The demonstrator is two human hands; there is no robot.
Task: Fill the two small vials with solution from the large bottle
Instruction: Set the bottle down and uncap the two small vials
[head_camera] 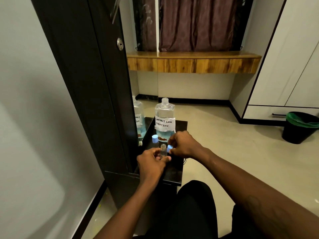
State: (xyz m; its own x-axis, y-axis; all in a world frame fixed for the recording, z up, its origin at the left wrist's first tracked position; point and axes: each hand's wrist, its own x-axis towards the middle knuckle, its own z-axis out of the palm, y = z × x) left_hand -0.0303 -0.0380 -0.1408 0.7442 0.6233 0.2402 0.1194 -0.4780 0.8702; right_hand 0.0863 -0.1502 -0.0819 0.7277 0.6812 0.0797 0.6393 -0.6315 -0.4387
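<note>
The large clear bottle (164, 116), uncapped and labelled "contact lens solution", stands at the back of a small black table (174, 175). My left hand (151, 163) grips a small clear vial (163, 150) upright, its mouth uncovered. My right hand (183, 144) pinches a light blue cap (169, 148) just right of the vial's neck, off the vial. A second vial with its blue cap (155, 139) on stands left of the large bottle's base.
A dark wardrobe door with a mirror (138, 118) rises just left of the table and reflects the bottle. A black bin with a green liner (300, 126) stands on the floor at the right. My knee (193, 195) sits below the table's front edge.
</note>
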